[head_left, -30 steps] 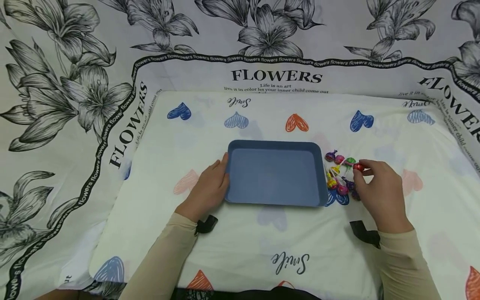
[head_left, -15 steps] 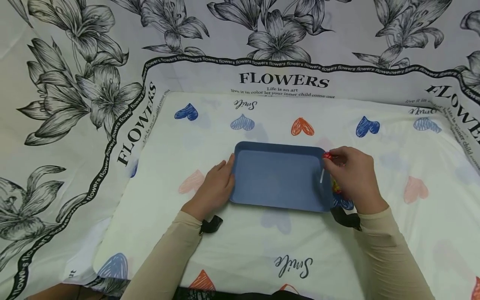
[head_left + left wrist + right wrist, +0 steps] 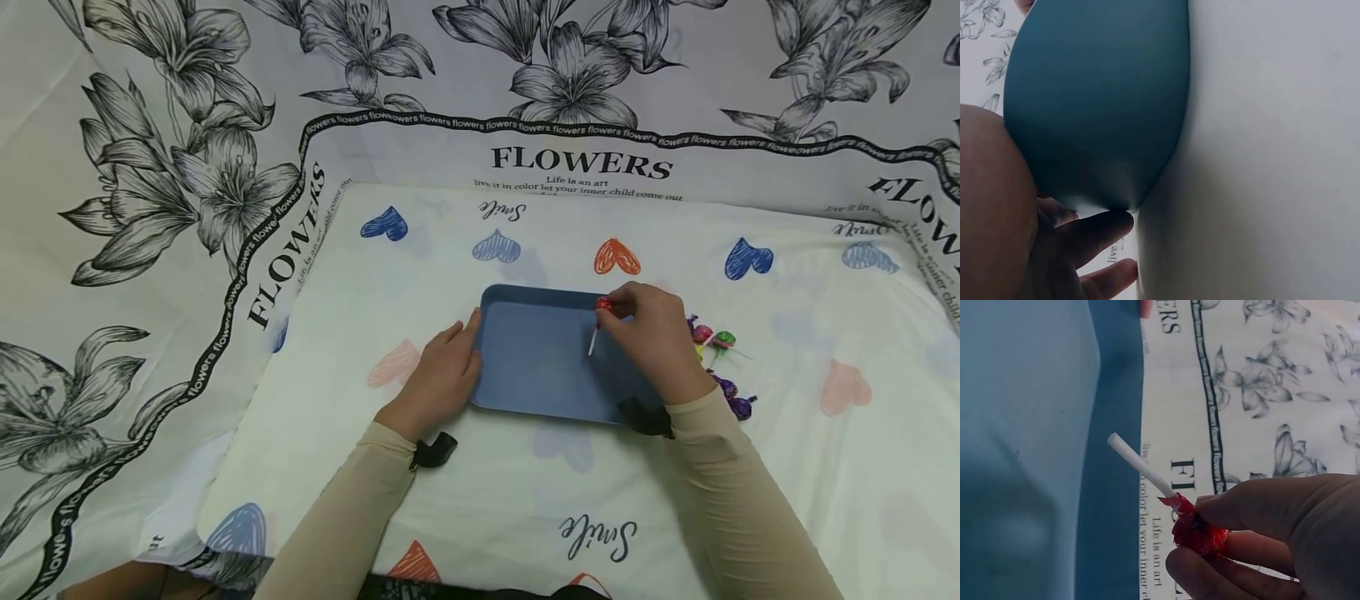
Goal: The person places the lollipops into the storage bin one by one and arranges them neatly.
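A red-wrapped lollipop [image 3: 603, 305] is pinched by its head between the thumb and fingers of my right hand [image 3: 656, 337], over the right half of a blue rectangular tray [image 3: 525, 367]. Its white stick points down toward the tray floor; the right wrist view shows the crinkled red wrapper [image 3: 1200, 536] up close. My left hand [image 3: 438, 375] lies along the tray's left side, its extended fingers touching the outer wall. In the left wrist view, fingertips [image 3: 1119, 222] rest against the tray's end [image 3: 1104, 125]. No lollipops show on the visible tray floor.
Several wrapped lollipops, such as a green one [image 3: 723, 339] and a purple one [image 3: 741, 407], lie right of the tray, partly hidden by my right hand and sleeve. A heart-printed white cloth [image 3: 465, 517] lies beneath, with a flower-printed cloth [image 3: 405, 154] around it.
My right hand has picked the red lollipop from the pile and carried it left over the tray. My left hand stays at the tray's side. The head view has shifted slightly.
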Demonstrator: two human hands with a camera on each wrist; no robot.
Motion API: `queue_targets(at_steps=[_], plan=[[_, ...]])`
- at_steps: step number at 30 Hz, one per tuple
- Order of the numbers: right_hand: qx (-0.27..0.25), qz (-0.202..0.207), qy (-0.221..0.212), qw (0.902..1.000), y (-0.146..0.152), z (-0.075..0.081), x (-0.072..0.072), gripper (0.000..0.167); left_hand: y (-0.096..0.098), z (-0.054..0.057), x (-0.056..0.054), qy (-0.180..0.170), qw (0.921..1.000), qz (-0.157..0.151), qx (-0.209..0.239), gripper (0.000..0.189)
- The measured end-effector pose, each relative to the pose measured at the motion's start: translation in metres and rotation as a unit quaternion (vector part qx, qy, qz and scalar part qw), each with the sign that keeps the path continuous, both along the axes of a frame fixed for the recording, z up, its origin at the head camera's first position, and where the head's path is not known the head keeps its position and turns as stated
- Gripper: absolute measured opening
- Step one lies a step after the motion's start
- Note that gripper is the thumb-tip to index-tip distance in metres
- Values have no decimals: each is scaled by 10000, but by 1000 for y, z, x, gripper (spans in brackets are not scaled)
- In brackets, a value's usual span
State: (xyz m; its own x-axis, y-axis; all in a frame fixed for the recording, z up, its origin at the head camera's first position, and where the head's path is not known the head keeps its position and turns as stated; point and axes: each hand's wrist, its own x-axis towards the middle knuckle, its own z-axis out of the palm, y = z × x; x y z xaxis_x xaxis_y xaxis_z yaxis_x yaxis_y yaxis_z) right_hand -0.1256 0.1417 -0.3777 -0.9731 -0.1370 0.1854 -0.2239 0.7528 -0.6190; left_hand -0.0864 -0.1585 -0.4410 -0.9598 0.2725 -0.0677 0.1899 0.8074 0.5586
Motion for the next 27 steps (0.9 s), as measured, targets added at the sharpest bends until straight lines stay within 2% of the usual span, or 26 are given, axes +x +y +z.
queue_targets(at_steps=[10, 18, 27], plan=[[-52, -13, -133, 9999, -14, -11, -11, 15, 1, 1, 0, -7, 9999, -34, 170, 62], [-143, -43, -282, 9995, -33, -18, -19, 16, -3, -3, -1, -45, 9995, -85, 289, 63], [-191, 139, -443, 9987, -58, -19, -30, 14, -6, -6, -2, -90, 9993, -42, 369, 64]])
